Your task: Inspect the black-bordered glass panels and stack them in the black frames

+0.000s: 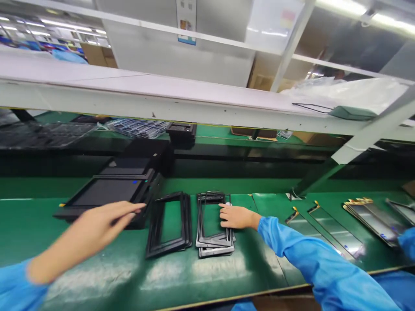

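Observation:
My left hand [102, 226] reaches in from the left, thumb and index finger stretched out with a gap between them. Its fingertips are at the right front of a stack of flat black screen units [106, 192]; I cannot tell whether they touch it. My right hand [239, 217] lies over the right side of a loose stack of black rectangular frames [215, 250], its fingers curled round the edge of an upper frame. Between my hands is a second stack of black frames [168, 248], slightly fanned.
Glass panels with gold-coloured tabs [333, 231] lie on the green bench [259, 268] to the right, beside a stack of similar panels [372, 220]. Another person's blue sleeve [407, 244] shows at the right edge. A white shelf [194, 99] and slanted post [353, 149] stand over the bench.

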